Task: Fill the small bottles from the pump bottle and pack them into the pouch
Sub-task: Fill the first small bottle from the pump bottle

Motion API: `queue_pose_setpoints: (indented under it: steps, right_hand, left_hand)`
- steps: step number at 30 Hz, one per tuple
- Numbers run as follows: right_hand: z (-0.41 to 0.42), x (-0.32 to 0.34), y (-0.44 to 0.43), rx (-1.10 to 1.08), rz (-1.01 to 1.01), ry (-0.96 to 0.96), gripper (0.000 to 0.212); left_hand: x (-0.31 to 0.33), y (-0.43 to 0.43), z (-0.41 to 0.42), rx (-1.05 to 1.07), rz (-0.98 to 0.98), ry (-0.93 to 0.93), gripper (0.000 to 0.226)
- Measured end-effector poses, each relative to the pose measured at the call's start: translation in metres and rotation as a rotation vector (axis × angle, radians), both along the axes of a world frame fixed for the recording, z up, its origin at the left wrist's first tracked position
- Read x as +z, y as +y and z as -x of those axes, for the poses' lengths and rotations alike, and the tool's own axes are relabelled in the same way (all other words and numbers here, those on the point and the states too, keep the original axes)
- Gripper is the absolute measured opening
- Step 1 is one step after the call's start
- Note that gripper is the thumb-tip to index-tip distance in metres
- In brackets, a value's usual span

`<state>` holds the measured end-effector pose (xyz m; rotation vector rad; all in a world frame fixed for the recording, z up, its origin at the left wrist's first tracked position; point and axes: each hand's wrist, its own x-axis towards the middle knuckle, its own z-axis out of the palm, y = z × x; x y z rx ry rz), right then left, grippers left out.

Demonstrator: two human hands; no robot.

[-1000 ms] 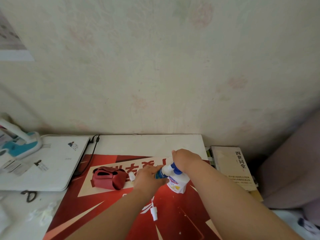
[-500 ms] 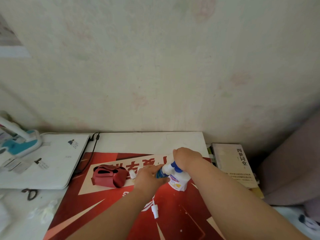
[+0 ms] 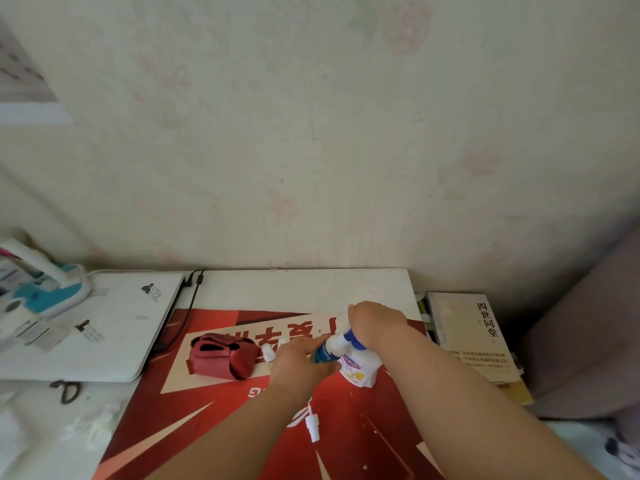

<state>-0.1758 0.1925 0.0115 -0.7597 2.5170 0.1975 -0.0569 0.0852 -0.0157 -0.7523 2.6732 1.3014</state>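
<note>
While the right hand (image 3: pixel 375 322) presses closed on the pump bottle (image 3: pixel 355 367), the left hand (image 3: pixel 299 363) grips a small bottle (image 3: pixel 322 353) at its spout. The red pouch (image 3: pixel 221 356) lies open nearby on the desk (image 3: pixel 304 289).

White table (image 3: pixel 304 289) bears red poster (image 3: pixel 221 420), laptop (image 3: pixel 104 327), pouch (image 3: pixel 221 356).

The right hand (image 3: pixel 375 323) covers the pump bottle's (image 3: pixel 356 370) head. The left hand (image 3: pixel 299 365) hides most of a small bottle (image 3: pixel 323 353). Bottle label print is too small to read.
</note>
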Motion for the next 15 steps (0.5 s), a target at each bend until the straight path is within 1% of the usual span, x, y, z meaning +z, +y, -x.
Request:
queue_pose_setpoints:
  steps: [5,15]
  right_hand:
    - [-0.0015,0.0018,0.0008,0.005,-0.002,0.003,0.047]
    - [-0.0024,0.0045,0.0023,-0.003,0.020,0.014,0.036]
  left_hand:
    - [0.0003,0.0006,-0.0007,-0.003,-0.011,0.000,0.048]
    - [0.0074,0.0019,-0.0007,-0.042,0.022,-0.010,0.044]
